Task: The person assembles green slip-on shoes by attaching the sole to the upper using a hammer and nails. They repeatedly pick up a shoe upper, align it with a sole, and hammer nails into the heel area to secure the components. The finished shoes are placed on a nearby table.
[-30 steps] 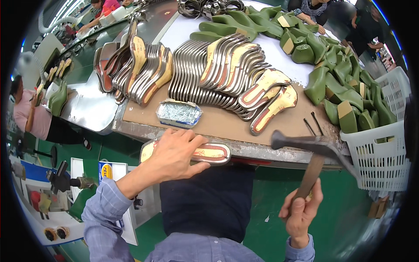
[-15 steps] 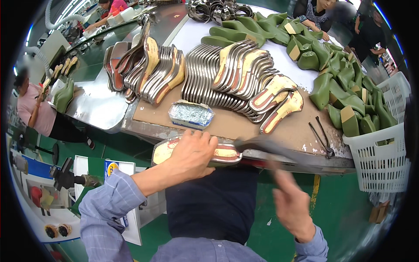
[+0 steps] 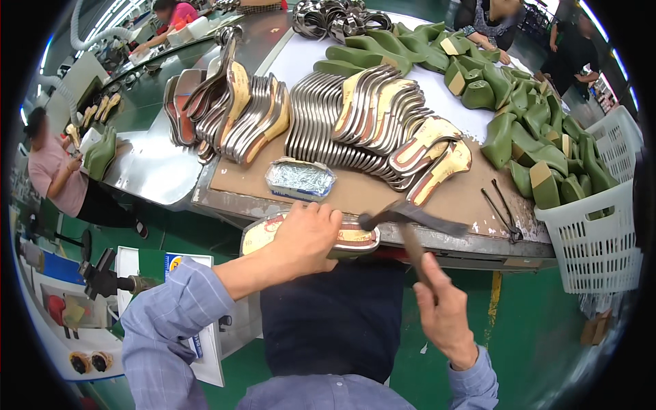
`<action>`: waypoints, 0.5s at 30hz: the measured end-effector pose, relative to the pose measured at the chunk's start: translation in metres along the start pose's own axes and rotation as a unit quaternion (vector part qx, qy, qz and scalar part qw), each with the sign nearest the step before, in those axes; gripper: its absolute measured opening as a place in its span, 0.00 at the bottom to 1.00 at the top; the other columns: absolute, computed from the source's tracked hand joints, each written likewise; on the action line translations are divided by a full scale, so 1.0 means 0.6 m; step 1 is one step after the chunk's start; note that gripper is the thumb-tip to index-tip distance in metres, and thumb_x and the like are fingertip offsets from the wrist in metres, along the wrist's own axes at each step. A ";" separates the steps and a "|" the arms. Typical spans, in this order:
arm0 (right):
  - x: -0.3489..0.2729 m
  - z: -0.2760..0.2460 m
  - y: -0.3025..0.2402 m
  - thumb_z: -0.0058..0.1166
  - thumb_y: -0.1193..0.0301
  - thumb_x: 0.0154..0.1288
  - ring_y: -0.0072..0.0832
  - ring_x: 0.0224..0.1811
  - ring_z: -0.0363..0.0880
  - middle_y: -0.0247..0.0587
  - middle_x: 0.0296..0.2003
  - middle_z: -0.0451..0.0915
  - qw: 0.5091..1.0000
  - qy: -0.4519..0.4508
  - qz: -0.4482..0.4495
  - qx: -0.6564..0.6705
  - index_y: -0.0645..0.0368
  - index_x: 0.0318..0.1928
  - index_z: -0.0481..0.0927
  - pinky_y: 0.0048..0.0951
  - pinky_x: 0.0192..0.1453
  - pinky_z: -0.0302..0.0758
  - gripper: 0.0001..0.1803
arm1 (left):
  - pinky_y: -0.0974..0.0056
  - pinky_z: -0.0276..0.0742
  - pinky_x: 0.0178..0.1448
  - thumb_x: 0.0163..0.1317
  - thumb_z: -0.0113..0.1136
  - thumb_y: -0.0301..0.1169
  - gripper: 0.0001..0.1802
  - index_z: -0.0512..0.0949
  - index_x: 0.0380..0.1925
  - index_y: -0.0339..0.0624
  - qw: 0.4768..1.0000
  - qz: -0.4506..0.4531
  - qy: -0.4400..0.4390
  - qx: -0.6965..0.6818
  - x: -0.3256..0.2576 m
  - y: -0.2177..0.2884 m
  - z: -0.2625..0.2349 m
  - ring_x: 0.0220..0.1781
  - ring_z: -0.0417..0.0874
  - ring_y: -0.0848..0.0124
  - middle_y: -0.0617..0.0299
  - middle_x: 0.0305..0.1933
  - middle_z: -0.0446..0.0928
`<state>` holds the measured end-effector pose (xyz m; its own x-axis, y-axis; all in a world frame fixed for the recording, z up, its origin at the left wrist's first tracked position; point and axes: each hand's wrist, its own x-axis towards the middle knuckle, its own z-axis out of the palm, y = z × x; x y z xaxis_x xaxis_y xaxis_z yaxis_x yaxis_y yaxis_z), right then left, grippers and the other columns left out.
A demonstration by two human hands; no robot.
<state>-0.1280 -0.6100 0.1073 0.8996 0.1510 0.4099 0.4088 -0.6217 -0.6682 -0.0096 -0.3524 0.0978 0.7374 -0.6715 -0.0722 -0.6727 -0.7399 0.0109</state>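
Note:
My left hand (image 3: 304,236) presses down on a shoe insole on a last (image 3: 355,238), held at the near edge of the workbench (image 3: 471,205). My right hand (image 3: 444,311) grips the wooden handle of a hammer (image 3: 410,217). The hammer's dark metal head lies blurred just above the heel end of the insole, its tip at the insole's right end. A small open tin of tacks (image 3: 299,179) sits on the bench right behind my left hand.
Rows of metal-edged insoles (image 3: 362,123) stand across the bench, with green shoe lasts (image 3: 519,116) piled at the back right. A white plastic basket (image 3: 594,225) of lasts hangs at the right. Pincers (image 3: 502,208) lie near the bench edge. Other people work at left and behind.
My right hand has swung the hammer from low at the right up and down onto the insole's end. My left hand has stayed on the insole.

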 end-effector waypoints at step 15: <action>-0.041 0.009 0.043 0.59 0.76 0.69 0.48 0.54 0.84 0.64 0.55 0.80 0.996 0.046 0.039 -0.070 0.67 0.68 0.70 0.39 0.57 0.80 0.28 | 0.55 0.74 0.48 0.40 0.79 0.49 0.35 0.75 0.40 0.37 1.000 -0.008 -0.007 -0.013 0.002 -0.004 0.003 0.43 0.82 0.57 0.54 0.39 0.78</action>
<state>-0.1389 -0.6259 0.0765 0.9068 0.0314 0.4204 0.3077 -0.7310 -0.6091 -0.0072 -0.3514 0.0956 0.7469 -0.6592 -0.0870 -0.6589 -0.7514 0.0360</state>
